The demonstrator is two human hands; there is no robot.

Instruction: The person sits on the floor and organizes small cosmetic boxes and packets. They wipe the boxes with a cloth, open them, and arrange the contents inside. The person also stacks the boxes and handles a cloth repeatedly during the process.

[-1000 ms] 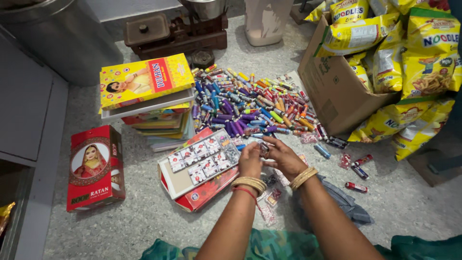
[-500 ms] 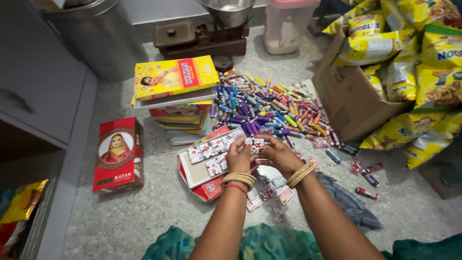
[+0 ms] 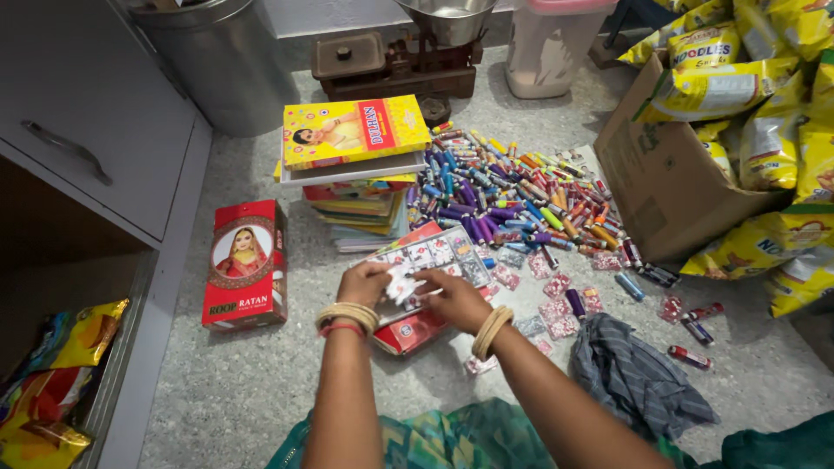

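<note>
Both hands met over the open tray of small packets, which lay on the floor at the centre of the view. The left hand and the right hand pinched one white packet between their fingertips, the packet lying at the tray's 7 o'clock corner, over the red box beneath. To seat it well, I judged the packet should go down flat and square with the printed rows, thumbs pressing its edge in line with its neighbours so none overlapped.

At the tray's 1 o'clock lay the heap of coloured tubes; at 11 o'clock stood the stack of flat boxes; at 9 o'clock lay a red carton; at 4 o'clock, a grey cloth.

Against half a second before, the hands had dropped lower and leftward across the tray, from its far side to the near corner.
</note>
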